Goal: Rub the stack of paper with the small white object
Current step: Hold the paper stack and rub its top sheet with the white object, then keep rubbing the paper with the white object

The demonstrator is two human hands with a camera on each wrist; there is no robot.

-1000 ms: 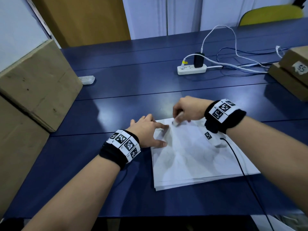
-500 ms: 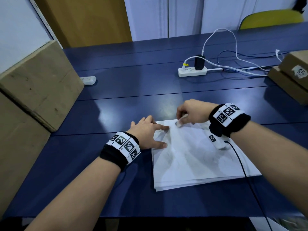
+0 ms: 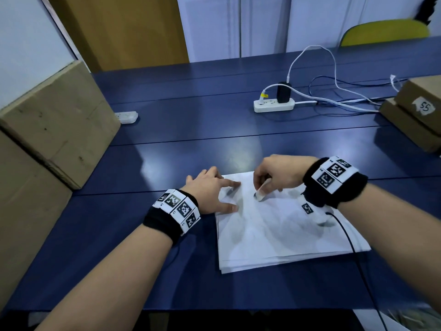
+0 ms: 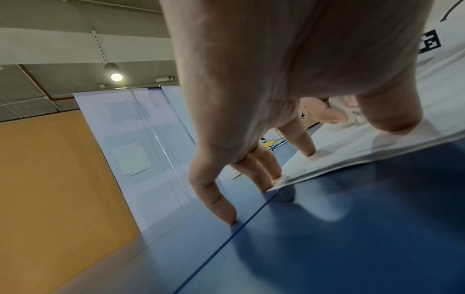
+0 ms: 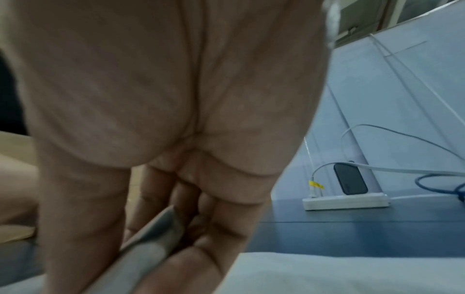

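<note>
Right hand [image 3: 281,174] is pinching small white object [image 3: 260,192] against paper stack [image 3: 281,230]; left wrist view alone is showing left hand [image 4: 264,79] fingers [image 4: 305,139] splayed flat, pressing stack edge and counter [image 4: 327,248].

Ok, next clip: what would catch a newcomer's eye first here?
Two hands at work on the stack of paper on the blue table: the right hand pinches the small white object against the top sheet, while the left hand presses the stack's left edge. Behind them lies a white power strip.
</note>
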